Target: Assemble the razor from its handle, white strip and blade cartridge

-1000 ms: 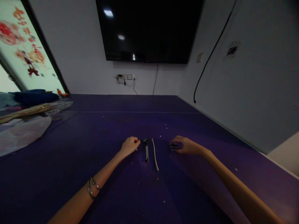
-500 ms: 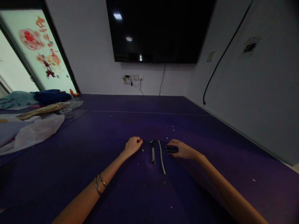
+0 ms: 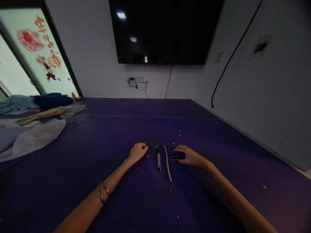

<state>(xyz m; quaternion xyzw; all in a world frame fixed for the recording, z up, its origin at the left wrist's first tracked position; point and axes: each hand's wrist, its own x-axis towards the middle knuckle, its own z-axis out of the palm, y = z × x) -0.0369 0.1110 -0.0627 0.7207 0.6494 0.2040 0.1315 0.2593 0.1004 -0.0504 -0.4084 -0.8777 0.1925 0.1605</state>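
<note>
My right hand [image 3: 190,156] has thumb and fingers closed around the side of a small dark, glossy, box-shaped thing [image 3: 175,155] that rests on the purple surface. Its exact kind is too dark to tell. On the left, my left hand [image 3: 138,151] lies on the surface with its fingers curled into a loose fist, and nothing shows in it. Between the hands lies a razor [image 3: 158,159] with a green-edged head at its far end and a grey and black handle. Beside it, on the right, is a slim pale curved stick [image 3: 167,165], roughly parallel to the razor.
Small white scraps [image 3: 180,131] dot the purple surface [image 3: 116,129]. Clear plastic sheeting [image 3: 43,132], a tan strip and folded blue cloth [image 3: 52,99] lie at the left. A television [image 3: 165,32] hangs on the far wall above sockets. A black cable [image 3: 233,56] hangs at right.
The view has shifted very slightly. Both hands and the things between them stay in place.
</note>
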